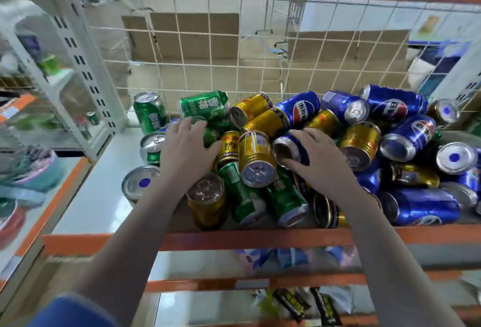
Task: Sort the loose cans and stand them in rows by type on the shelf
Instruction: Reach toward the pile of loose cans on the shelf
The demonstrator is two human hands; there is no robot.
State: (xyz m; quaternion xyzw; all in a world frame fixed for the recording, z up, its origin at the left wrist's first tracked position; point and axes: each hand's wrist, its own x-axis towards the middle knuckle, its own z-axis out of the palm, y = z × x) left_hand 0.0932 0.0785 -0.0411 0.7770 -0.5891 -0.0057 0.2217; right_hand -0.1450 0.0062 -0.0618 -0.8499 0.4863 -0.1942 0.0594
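1. A white shelf [86, 196] with an orange front edge [234, 239] is backed by a wire grid [208, 48]; flattened cardboard [182, 37] shows behind the grid.
2. Loose cans [299, 160] lie heaped across the middle and right of the shelf, green, gold and blue mixed together, most on their sides.
3. At the left edge of the heap, a green can [149, 114] stands by the grid, and 2 more cans with silver tops stand nearer the front.
4. The left hand [186, 149] lies palm down on the left part of the heap, fingers spread and nearly straight, resting on green cans, the thumb against a small gold can [230, 145]. It grasps nothing.
5. The right hand [316, 156] curls over a blue can [290, 148] lying on its side in the middle of the heap, fingers across the top, thumb under its near end.
6. A blue sleeve [75, 311] shows at the lower left.
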